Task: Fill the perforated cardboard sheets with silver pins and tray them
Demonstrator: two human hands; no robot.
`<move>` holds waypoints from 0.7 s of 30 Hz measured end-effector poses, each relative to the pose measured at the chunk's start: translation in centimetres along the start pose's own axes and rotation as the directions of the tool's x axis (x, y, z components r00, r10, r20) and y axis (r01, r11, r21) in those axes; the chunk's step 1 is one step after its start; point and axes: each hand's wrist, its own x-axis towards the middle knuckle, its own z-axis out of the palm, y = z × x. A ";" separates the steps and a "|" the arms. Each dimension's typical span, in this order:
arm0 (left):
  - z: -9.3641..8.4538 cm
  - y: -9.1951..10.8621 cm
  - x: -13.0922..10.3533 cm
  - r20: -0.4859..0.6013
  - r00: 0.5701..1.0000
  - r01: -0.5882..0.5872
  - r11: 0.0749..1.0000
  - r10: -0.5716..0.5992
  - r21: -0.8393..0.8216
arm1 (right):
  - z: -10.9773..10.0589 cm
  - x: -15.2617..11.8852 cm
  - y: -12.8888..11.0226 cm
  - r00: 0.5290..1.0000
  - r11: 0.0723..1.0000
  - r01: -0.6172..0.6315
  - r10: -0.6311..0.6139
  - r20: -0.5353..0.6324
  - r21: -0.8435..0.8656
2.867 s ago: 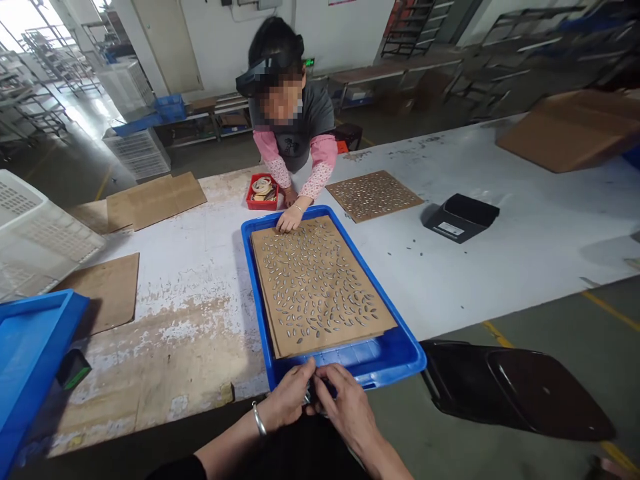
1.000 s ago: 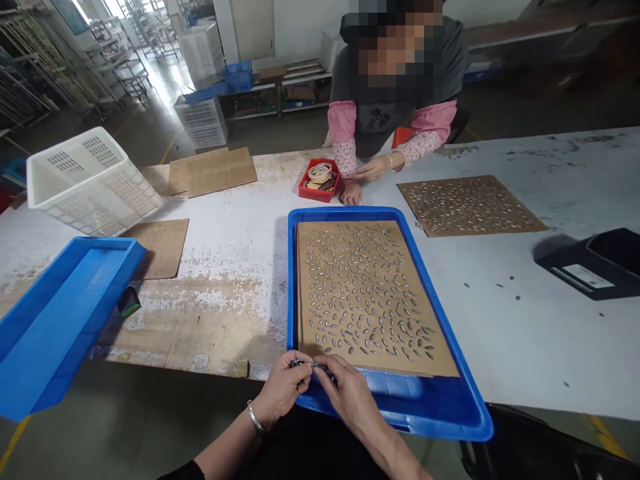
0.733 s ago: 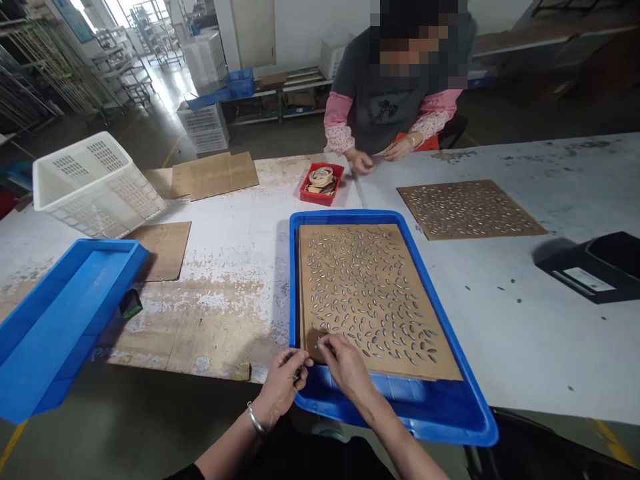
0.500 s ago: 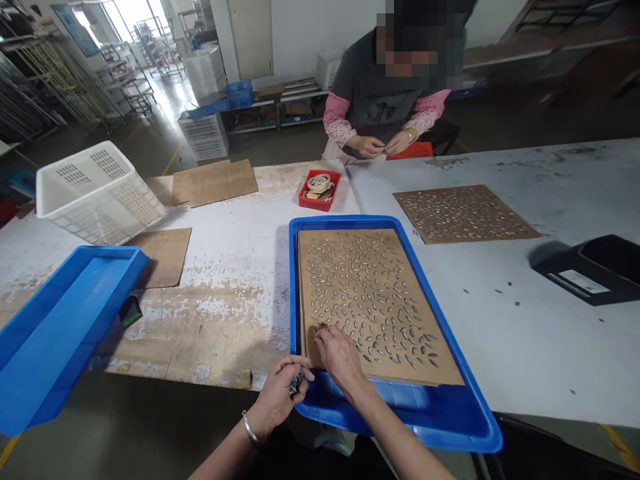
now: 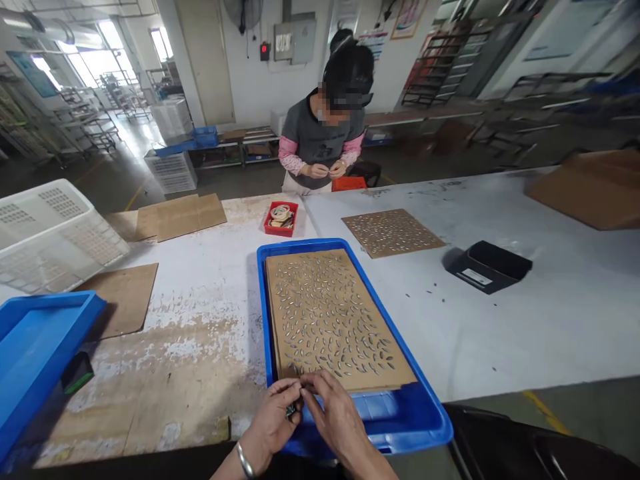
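Note:
Over the near edge of a blue tray [image 5: 415, 437] my two hands meet, fingertips together. My left hand [image 5: 275, 415], with a silver bangle at its wrist, is closed around small dark leaf-shaped pieces [image 5: 291, 409], partly hidden by its fingers. My right hand [image 5: 333, 412] pinches at the left fingertips; whatever lies between them is too small to make out. Inside the tray rests a stack of brown cardboard sheets [image 5: 365, 381]. Many small grey leaf-shaped pieces [image 5: 330, 313] are spread across the top sheet.
Across the table a person [image 5: 323, 133] handles something small. Right of the tray are a cardboard sheet with pieces [image 5: 393, 232], a black box [image 5: 487, 267] and loose bits. To the left stand a red box [image 5: 281, 220], a white crate [image 5: 55, 233] and another blue tray [image 5: 40, 360].
My right hand has drawn back from the cardboard's near left corner to my left fingertips. The left hand stays closed on its pieces. The view has swung right and up.

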 end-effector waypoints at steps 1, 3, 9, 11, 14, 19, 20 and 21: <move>0.4 0.2 0.3 0.019 1.000 0.006 1.000 -0.006 0.017 | -0.3 0.2 0.2 1.000 0.999 -0.019 0.019 -0.013 0.027; 1.3 0.6 0.7 0.069 0.998 0.001 0.998 -0.005 0.058 | -1.1 0.6 0.8 0.998 0.996 -0.048 0.051 -0.033 0.081; 5.4 1.2 1.7 0.187 0.980 -0.091 0.989 0.068 0.120 | -4.4 2.1 3.2 0.991 0.969 -0.130 0.134 -0.002 0.208; 7.0 1.2 2.1 0.182 0.980 -0.106 0.984 0.079 0.146 | -5.9 2.8 4.1 0.985 0.954 -0.170 0.161 0.058 0.247; 9.2 1.0 2.7 0.179 0.979 -0.137 0.971 0.102 0.197 | -8.3 4.2 5.5 0.965 0.923 -0.230 0.176 0.195 0.307; 12.0 0.6 3.8 0.161 0.986 -0.079 0.976 0.046 0.203 | -11.7 6.5 8.7 0.879 0.743 -0.414 0.174 0.445 0.526; 12.4 0.4 4.0 0.156 0.986 -0.084 0.978 0.054 0.193 | -12.1 6.8 9.3 0.863 0.697 -0.446 0.168 0.476 0.562; 12.8 0.3 4.1 0.145 0.987 -0.096 0.978 0.070 0.183 | -12.3 7.1 9.9 0.852 0.656 -0.470 0.160 0.499 0.591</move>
